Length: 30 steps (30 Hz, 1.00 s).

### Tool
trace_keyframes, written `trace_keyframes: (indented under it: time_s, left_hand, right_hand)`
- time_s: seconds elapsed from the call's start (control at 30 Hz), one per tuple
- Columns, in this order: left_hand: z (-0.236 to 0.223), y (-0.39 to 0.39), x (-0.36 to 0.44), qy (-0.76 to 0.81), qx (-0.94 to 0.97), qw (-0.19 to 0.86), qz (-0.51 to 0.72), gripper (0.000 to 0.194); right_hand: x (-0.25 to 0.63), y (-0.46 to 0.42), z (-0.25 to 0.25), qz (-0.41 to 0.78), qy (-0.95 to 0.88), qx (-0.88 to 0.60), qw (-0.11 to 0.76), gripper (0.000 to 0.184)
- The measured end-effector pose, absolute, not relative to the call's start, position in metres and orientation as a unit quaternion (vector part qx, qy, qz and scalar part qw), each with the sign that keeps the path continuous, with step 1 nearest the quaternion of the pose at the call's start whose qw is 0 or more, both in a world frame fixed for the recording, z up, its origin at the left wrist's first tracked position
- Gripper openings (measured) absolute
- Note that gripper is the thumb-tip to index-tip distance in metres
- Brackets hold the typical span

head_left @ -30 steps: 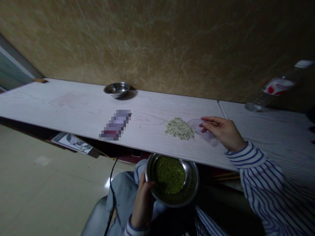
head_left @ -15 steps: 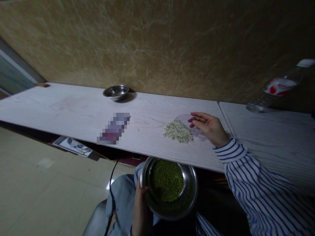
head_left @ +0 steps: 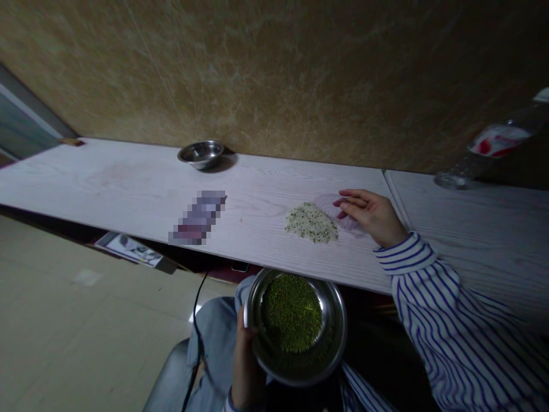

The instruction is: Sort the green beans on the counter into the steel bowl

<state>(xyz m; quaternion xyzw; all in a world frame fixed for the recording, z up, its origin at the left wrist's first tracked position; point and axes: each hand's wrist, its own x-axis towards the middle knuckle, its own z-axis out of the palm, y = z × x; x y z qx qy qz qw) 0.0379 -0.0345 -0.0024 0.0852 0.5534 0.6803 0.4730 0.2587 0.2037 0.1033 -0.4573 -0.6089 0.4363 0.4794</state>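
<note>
My left hand (head_left: 247, 366) grips the left rim of a metal bowl (head_left: 337, 329), thumb over the edge. Small green beans (head_left: 294, 315), apparently mung beans, cover its bottom; the bowl sits over my lap, below the table edge. On the table, a low pile of white grains mixed with green beans (head_left: 311, 223) is spread out. Just right of the pile, my right hand (head_left: 373, 216) has its fingers bent around a thin, see-through, purplish plastic disc (head_left: 325, 201). Part of that disc is hidden behind the fingers, and its outline is faint.
A smaller metal bowl (head_left: 201, 155) stands by the wall. Left of the grain pile lies a blurred-out flat object (head_left: 199, 217). A clear plastic bottle (head_left: 497, 140) stands at the right. Below the tabletop are a box (head_left: 132, 250) and a black cable (head_left: 196, 326).
My right hand and the plastic disc have shifted slightly right, away from the grain pile. My left hand still holds the bowl in place. The whole view has tilted a little.
</note>
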Motion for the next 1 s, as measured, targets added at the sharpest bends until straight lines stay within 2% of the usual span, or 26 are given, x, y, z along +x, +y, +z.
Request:
trace_keyframes:
  time_s: [0.27,0.43,0.53,0.7,0.8,1.0]
  left_hand:
    - [-0.013,-0.032,0.041,0.522,0.1,0.495,0.687,0.022]
    - [-0.005,-0.029,0.045,0.516,0.115,0.5,0.686,0.018]
    - [0.002,-0.028,0.047,0.508,0.122,0.504,0.688,0.022]
    - [0.004,-0.023,0.048,0.497,0.122,0.526,0.68,0.041]
    - [-0.001,-0.02,0.049,0.502,0.161,0.516,0.675,0.043]
    - [-0.006,-0.023,0.037,0.5,0.171,0.569,0.631,0.047]
  right_hand:
    - [0.262,0.214,0.093,0.411,-0.632,-0.462,0.467,0.052]
    - [0.269,0.219,0.086,0.408,-0.635,-0.467,0.461,0.052]
    - [0.273,0.224,0.081,0.385,-0.637,-0.478,0.466,0.051]
    - [0.276,0.237,0.072,0.293,-0.635,-0.51,0.501,0.049]
    - [0.28,0.247,0.068,0.26,-0.626,-0.52,0.52,0.048]
    - [0.298,0.253,0.065,0.201,-0.583,-0.557,0.556,0.049]
